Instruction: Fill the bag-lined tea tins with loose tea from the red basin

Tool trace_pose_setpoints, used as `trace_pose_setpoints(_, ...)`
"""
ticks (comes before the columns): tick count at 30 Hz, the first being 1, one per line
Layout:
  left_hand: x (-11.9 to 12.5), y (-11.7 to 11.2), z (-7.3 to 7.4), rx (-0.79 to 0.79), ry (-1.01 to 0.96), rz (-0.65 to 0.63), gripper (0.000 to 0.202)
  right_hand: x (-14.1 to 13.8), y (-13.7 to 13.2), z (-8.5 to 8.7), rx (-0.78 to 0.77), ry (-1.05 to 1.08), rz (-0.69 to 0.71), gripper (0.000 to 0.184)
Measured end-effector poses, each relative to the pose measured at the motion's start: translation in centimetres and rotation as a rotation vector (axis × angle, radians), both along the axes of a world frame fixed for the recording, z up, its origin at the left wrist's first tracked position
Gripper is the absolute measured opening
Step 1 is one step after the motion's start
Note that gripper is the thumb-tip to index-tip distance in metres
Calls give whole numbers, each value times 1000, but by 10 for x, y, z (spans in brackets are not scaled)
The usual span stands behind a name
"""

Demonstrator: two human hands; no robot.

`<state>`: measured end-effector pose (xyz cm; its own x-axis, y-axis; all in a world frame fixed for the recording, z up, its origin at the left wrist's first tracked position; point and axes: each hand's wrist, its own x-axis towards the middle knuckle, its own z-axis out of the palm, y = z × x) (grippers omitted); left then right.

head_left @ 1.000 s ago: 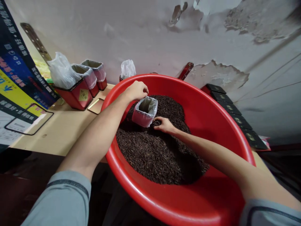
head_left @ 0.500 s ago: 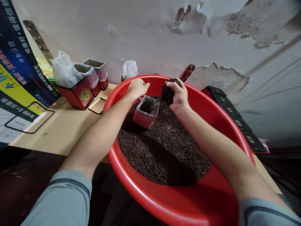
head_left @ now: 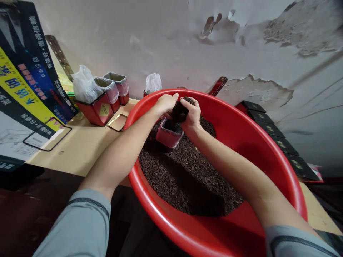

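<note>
Head view: lined tin upright, mouth upward.

Both arms reach from the bottom corners up to the middle of the frame. The left hand and the right hand meet there, almost touching. The right hand's fingers are curled in tight. The left hand's fingers bend down, partly hidden.

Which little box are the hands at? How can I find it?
Find the big red basin of dark loose leaves. At the pile's far side stands a small red box lined with clear plastic. Unlike the red boxes on the table to the left, it sits inside the basin, with the right hand holding leaves over it.
</note>
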<state>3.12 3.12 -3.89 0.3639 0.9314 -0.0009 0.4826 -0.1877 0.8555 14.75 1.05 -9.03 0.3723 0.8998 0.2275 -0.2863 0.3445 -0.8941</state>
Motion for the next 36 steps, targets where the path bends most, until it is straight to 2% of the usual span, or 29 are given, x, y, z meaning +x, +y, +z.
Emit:
trace_pose_setpoints(3,1,-6,6,-155,-112,103,45,4,3,-1,23,0,38,38)
trace_pose_setpoints(5,1,-9,9,-184,-127,108,43,7,5,-2,28,-19,52,35)
trace_pose_setpoints(11,0,-11,11,-164,-125,97,37,11,4,-1,54,-17,36,28)
trace_pose_setpoints(18,-2,-13,10,-137,-158,42,22,21,-15,10,-19,24,101,24)
trace_pose_setpoints(24,-4,-12,4,-80,-140,-1,18,27,-25,5,-59,24,194,28)
trace_pose_setpoints(28,-4,-5,-2,-36,-87,18,23,22,-24,3,-55,33,201,30)
trace_pose_setpoints(31,-5,0,-7,-21,-82,30,36,20,-25,7,-48,48,229,33)
trace_pose_setpoints(33,-5,3,-9,46,-76,27,45,20,-28,12,-37,28,266,35)
trace_pose_setpoints(36,-3,4,-11,139,-116,-40,60,18,-33,18,-17,-53,303,44)
